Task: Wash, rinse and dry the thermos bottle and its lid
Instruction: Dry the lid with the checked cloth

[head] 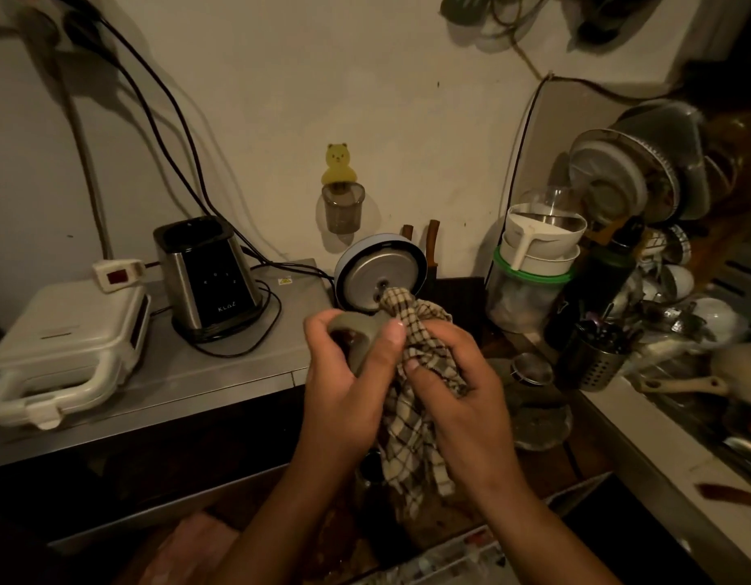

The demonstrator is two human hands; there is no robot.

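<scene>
The left hand (344,365) is gripping the grey thermos lid (356,331) in mid-air off the table's (221,373) right edge, probably steadying it, while the right hand (458,386) is clutching a checked cloth (411,399) against it, drying it.

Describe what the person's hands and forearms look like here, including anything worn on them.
Both the left hand and the right hand are bare: no gloves, rings, watch or bracelets show. The forearms are uncovered up to the bottom edge of the picture, with no sleeve in view. Fingernails are short and unpainted.
</scene>
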